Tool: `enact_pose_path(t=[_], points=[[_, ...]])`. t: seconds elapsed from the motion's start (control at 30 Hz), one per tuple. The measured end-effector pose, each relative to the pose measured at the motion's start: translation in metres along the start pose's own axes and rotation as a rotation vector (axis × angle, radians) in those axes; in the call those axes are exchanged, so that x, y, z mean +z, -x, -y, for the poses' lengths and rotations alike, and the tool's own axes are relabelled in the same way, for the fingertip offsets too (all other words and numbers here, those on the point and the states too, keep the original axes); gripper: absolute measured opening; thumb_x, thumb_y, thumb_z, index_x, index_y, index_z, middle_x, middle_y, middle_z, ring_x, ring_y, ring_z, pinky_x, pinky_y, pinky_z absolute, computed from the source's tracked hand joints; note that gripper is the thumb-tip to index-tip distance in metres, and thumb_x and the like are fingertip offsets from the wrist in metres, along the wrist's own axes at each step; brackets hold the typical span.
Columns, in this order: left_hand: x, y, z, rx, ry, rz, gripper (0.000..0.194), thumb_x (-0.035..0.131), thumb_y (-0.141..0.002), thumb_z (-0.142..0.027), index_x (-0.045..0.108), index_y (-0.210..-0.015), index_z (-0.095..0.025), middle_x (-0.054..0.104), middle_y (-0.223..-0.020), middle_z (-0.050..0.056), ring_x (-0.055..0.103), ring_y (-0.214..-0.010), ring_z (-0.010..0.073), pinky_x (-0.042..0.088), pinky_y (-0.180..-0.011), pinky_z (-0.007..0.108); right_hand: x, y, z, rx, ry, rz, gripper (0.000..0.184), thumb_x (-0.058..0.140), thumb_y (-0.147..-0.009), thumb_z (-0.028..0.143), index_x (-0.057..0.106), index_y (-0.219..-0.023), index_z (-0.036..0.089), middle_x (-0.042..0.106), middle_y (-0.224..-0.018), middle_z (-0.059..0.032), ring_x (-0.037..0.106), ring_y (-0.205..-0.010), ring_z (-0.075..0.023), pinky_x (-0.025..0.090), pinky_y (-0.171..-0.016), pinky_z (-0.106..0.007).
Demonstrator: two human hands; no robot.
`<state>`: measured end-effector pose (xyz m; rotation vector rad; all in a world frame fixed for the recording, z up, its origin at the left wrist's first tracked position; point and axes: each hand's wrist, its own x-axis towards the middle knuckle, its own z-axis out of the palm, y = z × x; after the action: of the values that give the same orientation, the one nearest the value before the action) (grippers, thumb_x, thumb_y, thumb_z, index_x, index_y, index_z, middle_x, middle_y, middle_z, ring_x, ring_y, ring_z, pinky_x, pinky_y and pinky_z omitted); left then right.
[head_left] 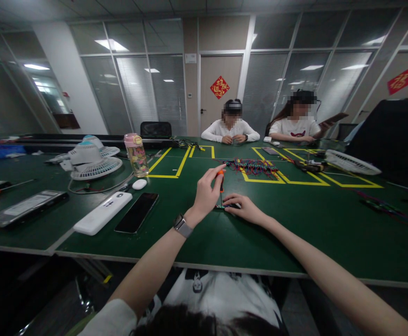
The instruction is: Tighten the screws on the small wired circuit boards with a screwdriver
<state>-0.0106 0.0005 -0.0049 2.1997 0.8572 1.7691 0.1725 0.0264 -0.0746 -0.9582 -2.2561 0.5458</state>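
Note:
My left hand [206, 191], with a watch on the wrist, is closed round a small screwdriver with an orange-and-black handle [221, 179], held upright with its tip down. Under the tip lies a small dark part [224, 206] on the green table [224, 238]. My right hand [245, 208] rests flat on the table, its fingers pressing on that part from the right. The part is mostly hidden by my fingers.
A black phone [137, 212], a white power bank [103, 212] and a white mouse-like object [139, 184] lie to the left. A desk fan [92, 161] and a drink bottle [136, 155] stand beyond. Coloured wires [254, 166] lie ahead. Two people sit at the far side.

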Motion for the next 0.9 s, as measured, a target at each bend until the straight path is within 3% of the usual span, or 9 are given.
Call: enact_pose_path(t=[0.3,0.47,0.63,0.9], points=[[-0.0011,-0.0004,-0.0034,-0.007,-0.09,-0.074,0.015,0.055,-0.088,-0.025,0.066,-0.098,-0.02,0.059,-0.086,0.003,0.055,-0.08,0.0138,0.045,-0.077,0.026,0.0006,0.0001,-0.0009,0.001,-0.005,-0.001,0.018,0.064,-0.082,0.031,0.074,-0.094,0.023,0.066,-0.106,-0.0083,0.062,-0.098,-0.022,0.045,-0.093,-0.039],[-0.0015,0.0001,-0.0034,-0.016,-0.066,-0.027,0.027,0.043,-0.094,-0.022,0.06,-0.115,-0.02,0.058,-0.097,0.005,0.056,-0.091,0.0143,0.045,-0.084,0.026,0.0006,-0.0003,-0.001,0.0,-0.002,-0.002,0.017,0.064,-0.082,0.03,0.074,-0.094,0.022,0.066,-0.106,-0.0087,0.062,-0.098,-0.0219,0.046,-0.093,-0.038],[0.0006,0.0004,0.0025,-0.008,-0.033,-0.016,0.032,0.041,-0.095,-0.02,0.053,-0.124,-0.02,0.063,-0.108,0.007,0.059,-0.099,0.0159,0.045,-0.089,0.03,0.0001,-0.0004,0.0,-0.004,0.008,0.006,0.018,0.063,-0.083,0.03,0.074,-0.094,0.022,0.066,-0.107,-0.0086,0.062,-0.098,-0.0218,0.045,-0.094,-0.038],[0.0001,-0.0003,0.0006,0.006,-0.11,-0.101,0.019,0.063,-0.084,-0.024,0.065,-0.103,-0.021,0.059,-0.083,0.001,0.056,-0.078,0.0133,0.046,-0.076,0.026,-0.0003,-0.0001,0.0009,0.002,0.0,0.004,0.018,0.063,-0.082,0.031,0.074,-0.094,0.023,0.066,-0.106,-0.0082,0.062,-0.098,-0.022,0.045,-0.093,-0.038]])
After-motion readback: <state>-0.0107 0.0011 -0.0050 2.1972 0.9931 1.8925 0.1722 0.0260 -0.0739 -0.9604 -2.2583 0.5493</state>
